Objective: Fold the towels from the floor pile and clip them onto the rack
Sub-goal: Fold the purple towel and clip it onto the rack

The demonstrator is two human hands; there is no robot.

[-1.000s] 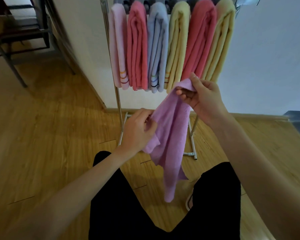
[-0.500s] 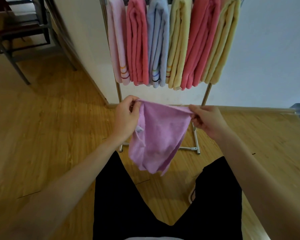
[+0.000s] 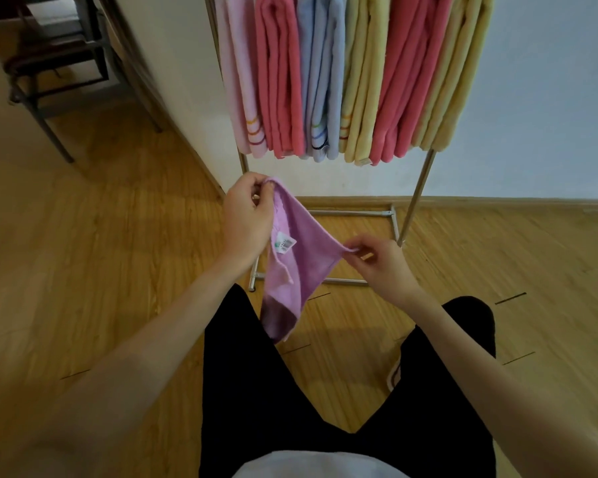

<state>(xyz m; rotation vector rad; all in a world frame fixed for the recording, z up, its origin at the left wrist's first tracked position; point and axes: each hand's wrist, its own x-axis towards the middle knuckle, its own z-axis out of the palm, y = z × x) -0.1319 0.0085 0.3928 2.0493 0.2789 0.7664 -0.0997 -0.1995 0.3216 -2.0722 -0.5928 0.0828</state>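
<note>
Here we stand on a wood-plank floor (image 3: 125, 270) that runs to a pale wall (image 3: 549, 98), where a wooden skirting board (image 3: 497, 201) meets the planks. A dark metal-framed chair (image 3: 49, 74) sits in the far left corner, well apart from us. Straight ahead, the metal rack (image 3: 418, 194) stands close against the wall, its foot frame resting on the floor just beyond our knees. Six folded towels hang from it side by side, touching: a pale pink towel (image 3: 239, 81), a coral towel (image 3: 280, 81), a blue towel (image 3: 321, 81), a yellow towel (image 3: 359, 81), a second coral towel (image 3: 404, 81) and a second yellow towel (image 3: 453, 81). Open floor lies to the left and right of the rack.

In front of the rack's base we hold the lilac towel (image 3: 297, 250) in mid-air. Our left hand (image 3: 247, 215) grips its upper corner, fingers curled round the cloth; our right hand (image 3: 380, 263) pinches the opposite corner between thumb and fingertips, lower down. A white label (image 3: 283, 243) shows near the left hand.

Half a second ago both hands held the top edge nearly level; now the right hand has dropped and the towel slopes down to the right, hanging narrower.
</note>
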